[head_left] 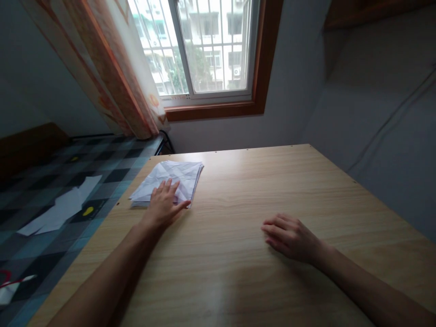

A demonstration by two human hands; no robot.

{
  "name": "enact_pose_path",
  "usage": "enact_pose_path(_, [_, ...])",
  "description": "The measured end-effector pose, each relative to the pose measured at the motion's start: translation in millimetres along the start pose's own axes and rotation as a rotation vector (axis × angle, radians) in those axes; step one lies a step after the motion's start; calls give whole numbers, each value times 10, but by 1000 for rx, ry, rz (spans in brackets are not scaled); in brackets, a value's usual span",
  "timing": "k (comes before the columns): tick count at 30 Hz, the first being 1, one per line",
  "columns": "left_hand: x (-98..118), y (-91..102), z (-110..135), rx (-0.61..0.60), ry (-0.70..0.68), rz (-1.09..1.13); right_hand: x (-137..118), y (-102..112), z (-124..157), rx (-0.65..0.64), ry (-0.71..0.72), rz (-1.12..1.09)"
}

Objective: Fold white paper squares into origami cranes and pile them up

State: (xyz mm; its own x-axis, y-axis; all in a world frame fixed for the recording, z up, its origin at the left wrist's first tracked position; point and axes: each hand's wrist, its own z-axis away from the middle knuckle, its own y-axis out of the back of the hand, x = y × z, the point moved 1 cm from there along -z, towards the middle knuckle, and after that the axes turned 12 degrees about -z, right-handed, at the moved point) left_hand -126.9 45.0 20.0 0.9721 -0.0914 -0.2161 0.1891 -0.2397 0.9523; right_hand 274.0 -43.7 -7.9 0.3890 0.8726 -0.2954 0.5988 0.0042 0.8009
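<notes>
A stack of creased white paper sheets [182, 171] lies at the far left corner of the wooden table [235, 190]. My left hand [166, 202] rests on the near edge of the stack, its fingers spread over the top sheet and the thumb reaching to the right. Fold lines cross the top sheet. Right of the table's middle, my right hand [288, 236] sits on the bare wood with its fingers curled together, apart from the paper. Nothing shows in its fingers.
A bed with a checked cover [112, 159] stands left of the table, with loose white paper pieces [70, 204] on it. A red-and-white item [17, 286] is at the lower left. Behind the table are a barred window [214, 50] and a patterned curtain [112, 68]. A wall [381, 113] borders the right side.
</notes>
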Motion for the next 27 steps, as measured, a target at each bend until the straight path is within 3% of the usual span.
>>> enact_pose_path(2, [-41,-64,8,-108,1,-45,-7,4,-3,1,1,0])
enact_pose_path(4, [-31,-74,25,-131,-19,-71,-15,9,-7,10,3,-4])
enact_pose_path(11, [-48,79,-6,-56,-168,-43,-15,12,-17,16,3,-10])
enact_pose_path(14, [-110,130,-29,-39,-161,-61,-13,6,-17,24,4,-23])
enact_pose_path(17, [-85,254,-40,82,-107,-74,1,-16,-4,38,-15,-30])
enact_pose_path(20, [121,479,-37,225,-93,-52,30,-25,17,110,-72,-51])
enact_pose_path(22, [361,660,-18,276,-179,30,58,-9,31,184,-142,-102])
enact_pose_path(25, [768,930,28,336,-256,286,124,24,58,244,-276,-256])
enact_pose_path(27, [1007,1073,53,285,-260,525,188,33,81,285,-380,-398])
